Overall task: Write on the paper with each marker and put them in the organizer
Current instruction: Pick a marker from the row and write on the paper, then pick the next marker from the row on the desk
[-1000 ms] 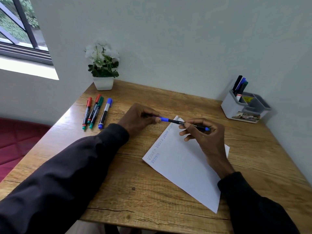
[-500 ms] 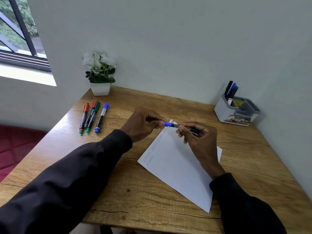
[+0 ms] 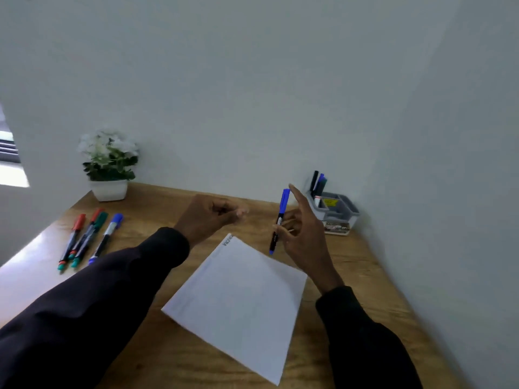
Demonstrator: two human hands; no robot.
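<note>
My right hand (image 3: pixel 304 234) holds a capped blue marker (image 3: pixel 279 220) nearly upright above the desk, just left of the grey organizer (image 3: pixel 341 213). Up to three markers (image 3: pixel 318 183) stand in the organizer's back left compartment. My left hand (image 3: pixel 209 217) hovers over the desk with its fingers curled and nothing in them. The white paper (image 3: pixel 241 301) lies below both hands, with a little writing at its far corner. Several more markers (image 3: pixel 87 238), red, green and blue, lie in a row at the left of the desk.
A white pot with a flowering plant (image 3: pixel 108 164) stands at the back left corner. The wooden desk (image 3: pixel 157 206) meets the wall behind and on the right. A window edge shows at far left.
My left hand has let go of the blue marker and drawn back left. My right hand has swung the capped marker upright and moved it toward the organizer. The camera has tilted up.
</note>
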